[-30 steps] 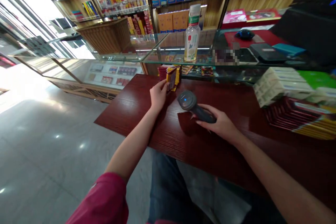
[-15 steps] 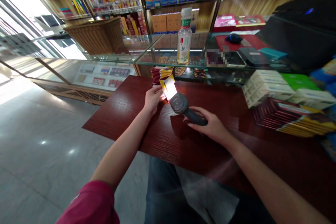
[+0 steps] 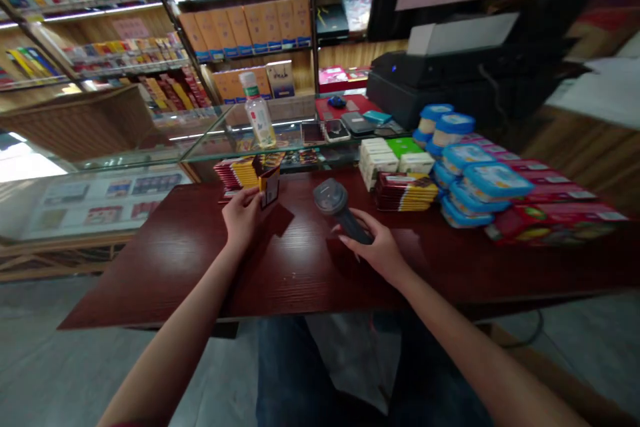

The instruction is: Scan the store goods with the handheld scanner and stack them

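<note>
My left hand (image 3: 241,218) is closed on a small red and yellow box (image 3: 269,188), held upright above the dark red wooden table (image 3: 175,260). My right hand (image 3: 379,250) grips a grey handheld barcode scanner (image 3: 339,209) by its handle, the round head pointing up and left toward the box. A gap of table shows between scanner head and box. Just behind the box lies a stack of red and yellow boxes (image 3: 237,173).
A glass counter (image 3: 200,147) behind the table carries a clear bottle (image 3: 256,111), phones and a mouse. White and green boxes (image 3: 393,157), a red-yellow stack (image 3: 406,191), blue-lidded tubs (image 3: 470,177) and red packets fill the table's right. A black printer (image 3: 440,73) stands beyond; shelves line the back.
The view has swung right and up. The bright scanner light on the box is gone. My left hand has drawn the box away from the scanner head, leftward; the scanner stays in my right hand.
</note>
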Tool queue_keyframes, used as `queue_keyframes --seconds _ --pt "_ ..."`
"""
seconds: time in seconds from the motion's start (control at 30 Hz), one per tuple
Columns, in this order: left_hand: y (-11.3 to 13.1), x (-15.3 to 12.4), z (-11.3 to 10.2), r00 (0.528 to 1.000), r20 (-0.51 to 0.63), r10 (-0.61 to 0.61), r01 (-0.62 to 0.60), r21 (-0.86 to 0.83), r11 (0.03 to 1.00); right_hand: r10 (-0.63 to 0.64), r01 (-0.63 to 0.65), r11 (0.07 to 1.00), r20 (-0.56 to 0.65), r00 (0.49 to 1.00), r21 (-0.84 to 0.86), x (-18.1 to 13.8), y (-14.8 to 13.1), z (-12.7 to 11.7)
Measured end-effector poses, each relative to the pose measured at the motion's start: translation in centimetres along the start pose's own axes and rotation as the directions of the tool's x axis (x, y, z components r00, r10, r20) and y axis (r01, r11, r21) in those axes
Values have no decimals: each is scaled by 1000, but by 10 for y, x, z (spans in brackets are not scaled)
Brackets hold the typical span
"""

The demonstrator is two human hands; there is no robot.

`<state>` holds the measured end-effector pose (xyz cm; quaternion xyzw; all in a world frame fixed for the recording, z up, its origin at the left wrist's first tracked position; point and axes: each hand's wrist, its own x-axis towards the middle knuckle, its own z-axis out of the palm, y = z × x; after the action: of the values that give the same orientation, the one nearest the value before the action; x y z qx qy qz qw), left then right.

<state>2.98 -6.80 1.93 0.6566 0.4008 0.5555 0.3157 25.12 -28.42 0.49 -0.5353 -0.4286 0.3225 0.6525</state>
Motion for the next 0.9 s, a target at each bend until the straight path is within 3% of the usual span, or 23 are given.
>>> queue_keyframes --seconds 0.1,0.17,0.23,0.33,0.43,0.5,0.6,0.9 --pt "40 -16 40 972 114 207 -216 78 973 22 -21 1000 -196 980 7 -27 -6 -38" --pt "73 -27 73 919 218 329 -360 115 926 22 -12 999 -329 944 31 -41 -13 -58" --pt "105 -37 106 828 363 427 -507 159 847 10 20 998 -436 900 64 -53 -20 -74" --pt "145 -50 152 642 580 502 -709 199 676 -7 58 995 -526 851 81 -69 -28 -89" --pt "169 -66 186 476 753 454 -847 256 465 -17 67 995 -568 823 68 -83 -28 -100" --pt "173 -76 201 420 807 416 -892 282 354 -11 67 995 -566 824 77 -90 -27 -106" --pt "170 -89 216 392 824 408 -911 287 295 -13 84 991 -549 836 104 -96 -27 -111" --pt "157 -101 238 409 805 430 -903 290 317 10 75 987 -509 861 145 -80 -36 -107"
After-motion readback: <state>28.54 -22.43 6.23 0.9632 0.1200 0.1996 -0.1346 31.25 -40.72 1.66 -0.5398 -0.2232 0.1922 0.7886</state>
